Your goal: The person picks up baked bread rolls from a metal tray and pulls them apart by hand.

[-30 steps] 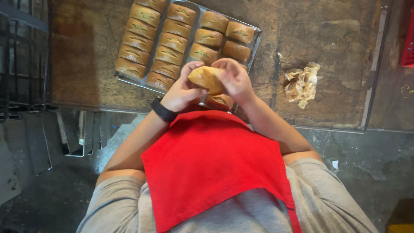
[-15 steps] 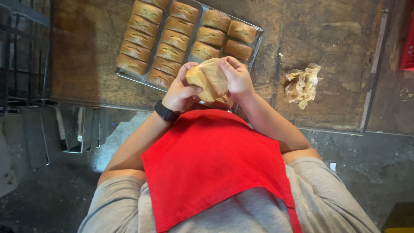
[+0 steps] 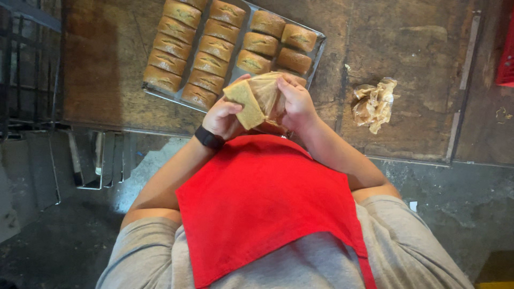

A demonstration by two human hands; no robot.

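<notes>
My left hand [image 3: 224,119] grips a small golden loaf [image 3: 245,100] from below, its pale underside turned up. My right hand [image 3: 297,104] pinches the translucent baking paper [image 3: 266,92] that is partly peeled off the loaf. Both hands hover just above the near edge of a metal baking tray [image 3: 317,49] filled with several more browned loaves [image 3: 214,47] in rows. A black band sits on my left wrist.
The tray rests on a worn wooden table [image 3: 417,64]. A crumpled pile of used baking paper [image 3: 375,103] lies to the right of the tray. Metal racks [image 3: 32,80] stand at the left, and a red object [image 3: 505,53] shows at the right edge.
The loaf has been turned over in my hands, and the paper has come away from one side, pulled by my right hand.
</notes>
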